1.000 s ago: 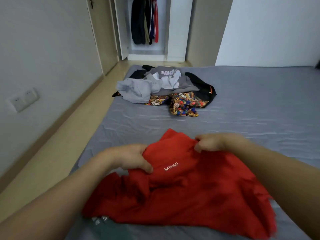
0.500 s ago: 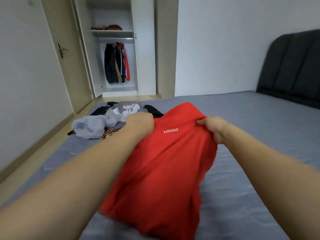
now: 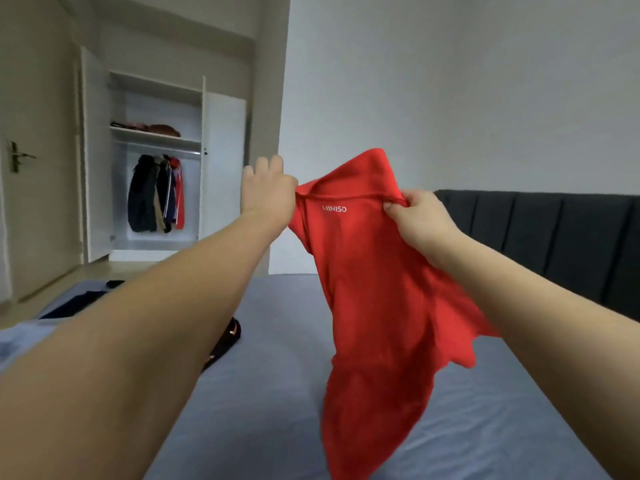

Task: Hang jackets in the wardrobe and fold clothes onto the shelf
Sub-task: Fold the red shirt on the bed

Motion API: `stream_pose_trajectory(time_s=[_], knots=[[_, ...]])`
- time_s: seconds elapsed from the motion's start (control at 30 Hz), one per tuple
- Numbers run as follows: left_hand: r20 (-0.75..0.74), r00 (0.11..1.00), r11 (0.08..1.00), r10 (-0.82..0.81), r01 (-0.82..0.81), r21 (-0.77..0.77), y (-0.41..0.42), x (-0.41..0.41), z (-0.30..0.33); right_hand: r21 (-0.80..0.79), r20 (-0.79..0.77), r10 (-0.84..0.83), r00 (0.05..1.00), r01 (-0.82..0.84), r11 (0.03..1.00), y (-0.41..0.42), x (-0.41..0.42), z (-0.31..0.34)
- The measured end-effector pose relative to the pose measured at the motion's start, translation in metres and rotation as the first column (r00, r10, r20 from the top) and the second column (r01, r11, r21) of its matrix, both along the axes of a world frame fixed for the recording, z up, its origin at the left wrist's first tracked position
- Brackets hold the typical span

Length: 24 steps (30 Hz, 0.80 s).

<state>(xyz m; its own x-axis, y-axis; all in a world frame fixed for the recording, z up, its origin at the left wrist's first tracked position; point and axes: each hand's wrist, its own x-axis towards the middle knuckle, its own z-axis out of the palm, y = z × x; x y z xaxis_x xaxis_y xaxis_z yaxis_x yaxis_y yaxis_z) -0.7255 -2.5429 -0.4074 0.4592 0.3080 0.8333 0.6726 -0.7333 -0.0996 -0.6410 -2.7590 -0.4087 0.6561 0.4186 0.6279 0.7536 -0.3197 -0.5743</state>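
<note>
A red shirt (image 3: 377, 289) with white MINISO lettering hangs in the air above the bed. My left hand (image 3: 268, 195) pinches its top edge on the left, and my right hand (image 3: 420, 221) grips the top edge on the right. The cloth droops down toward the mattress. At the far left the white wardrobe (image 3: 221, 161) stands with its doors apart. Several jackets (image 3: 156, 197) hang on its rail, and folded clothes (image 3: 152, 128) lie on the shelf above.
The grey bed (image 3: 277, 393) fills the foreground, with a dark padded headboard (image 3: 554, 237) at the right. A black garment (image 3: 225, 341) and light blue cloth (image 3: 20, 337) lie behind my left arm. A beige door (image 3: 34, 174) is at the far left.
Both hands have lifted the red shirt from the bed up to chest height, and the view has tilted upward and to the right. The pile of clothes has slid mostly out of sight.
</note>
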Motion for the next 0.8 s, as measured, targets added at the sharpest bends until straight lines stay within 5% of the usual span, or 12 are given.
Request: stream_pose_trajectory(time_s=[0.17, 0.27, 0.33, 0.37, 0.4, 0.5, 0.57, 0.7, 0.8], knots=[[-0.086, 0.983, 0.967, -0.161, 0.14, -0.213, 0.089, -0.098, -0.052, -0.281, -0.142, 0.234, 0.962, -0.266, 0.922, 0.068, -0.104, -0.071], [-0.232, 0.972, 0.913, -0.044, -0.055, -0.403, 0.155, -0.174, -0.138, -0.34, -0.427, 0.359, 0.83, -0.515, 0.787, 0.131, -0.187, -0.158], [-0.314, 0.948, 0.761, 0.048, -0.239, -0.604, 0.191, -0.233, -0.209, -0.19, -0.776, 0.354, 0.521, -0.73, 0.657, 0.173, -0.243, -0.224], [-0.308, 0.949, 0.625, 0.069, -0.281, -0.728, 0.203, -0.259, -0.243, -0.116, -0.873, 0.319, 0.369, -0.792, 0.6, 0.188, -0.257, -0.25], [-0.271, 0.959, 0.434, 0.087, -0.281, -0.856, 0.214, -0.298, -0.287, -0.126, -0.904, 0.28, 0.323, -0.828, 0.546, 0.204, -0.273, -0.28], [-0.151, 0.988, -0.212, 0.045, -0.138, -0.968, 0.193, -0.395, -0.397, -0.471, -0.718, 0.25, 0.65, -0.718, 0.512, 0.229, -0.267, -0.335], [-0.071, 0.997, -0.476, 0.02, -0.053, -0.878, 0.157, -0.417, -0.439, -0.615, -0.559, 0.199, 0.805, -0.564, 0.551, 0.23, -0.236, -0.36], [0.219, 0.976, -0.75, -0.004, 0.142, -0.646, 0.096, -0.372, -0.457, -0.765, -0.422, -0.002, 0.906, -0.355, 0.537, 0.221, -0.171, -0.416], [0.357, 0.931, -0.763, 0.075, 0.284, -0.581, 0.049, -0.315, -0.452, -0.838, -0.333, -0.074, 0.94, -0.259, 0.479, 0.217, -0.159, -0.445]])
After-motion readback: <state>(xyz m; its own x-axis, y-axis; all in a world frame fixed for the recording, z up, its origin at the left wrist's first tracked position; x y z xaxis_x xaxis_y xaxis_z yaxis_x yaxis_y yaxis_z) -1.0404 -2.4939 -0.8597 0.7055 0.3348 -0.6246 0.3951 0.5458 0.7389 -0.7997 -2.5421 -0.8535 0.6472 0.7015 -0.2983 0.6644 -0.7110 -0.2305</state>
